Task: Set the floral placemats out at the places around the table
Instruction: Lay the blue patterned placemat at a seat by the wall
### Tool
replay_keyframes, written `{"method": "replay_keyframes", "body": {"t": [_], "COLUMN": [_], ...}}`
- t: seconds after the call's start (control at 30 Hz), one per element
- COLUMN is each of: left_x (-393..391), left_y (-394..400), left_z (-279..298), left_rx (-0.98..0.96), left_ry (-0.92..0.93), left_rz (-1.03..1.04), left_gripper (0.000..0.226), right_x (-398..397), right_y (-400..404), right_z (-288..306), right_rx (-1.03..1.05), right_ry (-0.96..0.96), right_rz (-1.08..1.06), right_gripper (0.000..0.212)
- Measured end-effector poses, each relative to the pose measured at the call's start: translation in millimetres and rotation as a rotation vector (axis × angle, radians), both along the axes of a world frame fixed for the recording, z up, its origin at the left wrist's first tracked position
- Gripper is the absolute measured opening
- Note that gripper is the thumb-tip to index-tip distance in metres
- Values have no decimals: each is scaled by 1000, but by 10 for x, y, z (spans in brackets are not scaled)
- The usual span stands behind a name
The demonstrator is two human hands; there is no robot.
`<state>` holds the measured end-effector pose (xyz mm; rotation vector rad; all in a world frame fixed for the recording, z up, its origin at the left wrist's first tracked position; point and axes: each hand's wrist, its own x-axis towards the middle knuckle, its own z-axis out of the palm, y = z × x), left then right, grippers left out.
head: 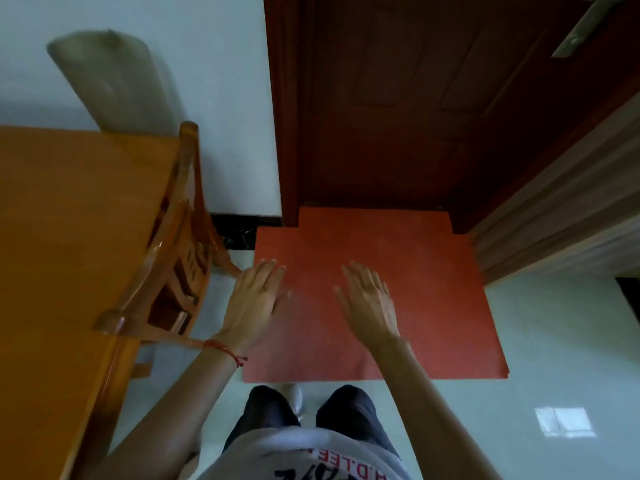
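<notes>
The orange wooden table (62, 216) fills the left side of the view, its top bare where I can see it. No floral placemat shows anywhere. My left hand (254, 299) and my right hand (369, 303) hover palm down in front of me, fingers spread, each holding nothing. Both hang over a red floor mat (433, 306), to the right of the table. A red string bracelet circles my left wrist.
A wooden chair (173, 258) is tucked against the table's right edge. A pale rolled-up sheet (114, 81) leans against the wall behind the table. A dark brown door (398, 98) stands straight ahead, with a door frame at the right. The floor is pale tile.
</notes>
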<state>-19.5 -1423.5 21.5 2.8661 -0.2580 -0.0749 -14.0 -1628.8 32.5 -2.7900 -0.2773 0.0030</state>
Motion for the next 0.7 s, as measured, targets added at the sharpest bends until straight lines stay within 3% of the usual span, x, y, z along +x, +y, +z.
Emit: {"method": "replay_keyframes", "body": {"t": [0.2, 0.4, 0.7], "left_x": [520, 970, 1255], "left_y": [-36, -144, -180], "left_z": [56, 167, 312], "left_rx": [5, 29, 108], "left_ry": [-17, -32, -43], "left_rz": [104, 274, 479], "left_gripper": [52, 63, 53], "right_x": [785, 1497, 2241], "right_y": [-13, -23, 189], "right_z": [79, 135, 317], "right_rx": [-7, -12, 16], "right_ry": [-24, -63, -85], "right_rz": [59, 220, 458], "right_gripper": [46, 46, 49]}}
